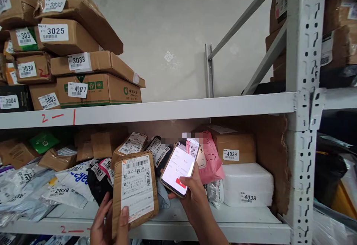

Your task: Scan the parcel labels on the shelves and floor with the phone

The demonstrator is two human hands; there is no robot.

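My left hand (107, 222) has a closed grip on a flat cardboard parcel (135, 189), thumb pressed on its face, holding it tilted upright with its printed label (137, 183) facing me. It stands at the front edge of the lower shelf (195, 228), at about 6 o'clock in my view. My right hand (195, 196) is wrapped around a phone (180, 168) just beside the parcel, toward 3 o'clock from it, screen lit white with a red button low down. The phone tilts toward the parcels behind, not squarely over the label I hold.

By my reckoning the work is midway: parcel picked out and raised, phone up and awake, but I cannot read from the screen whether anything has registered. The parcel is not yet set anywhere.

Behind the phone, at 12 o'clock, sits a pink mailer (212, 159); toward 2 o'clock a brown box tagged 4039 (234, 148) rests on a white foam box tagged 4038 (248, 183). Grey bags (33, 189) lie heaped at 9 o'clock. On the upper shelf (173, 109), at 10 o'clock, numbered cartons (83, 62) are stacked.
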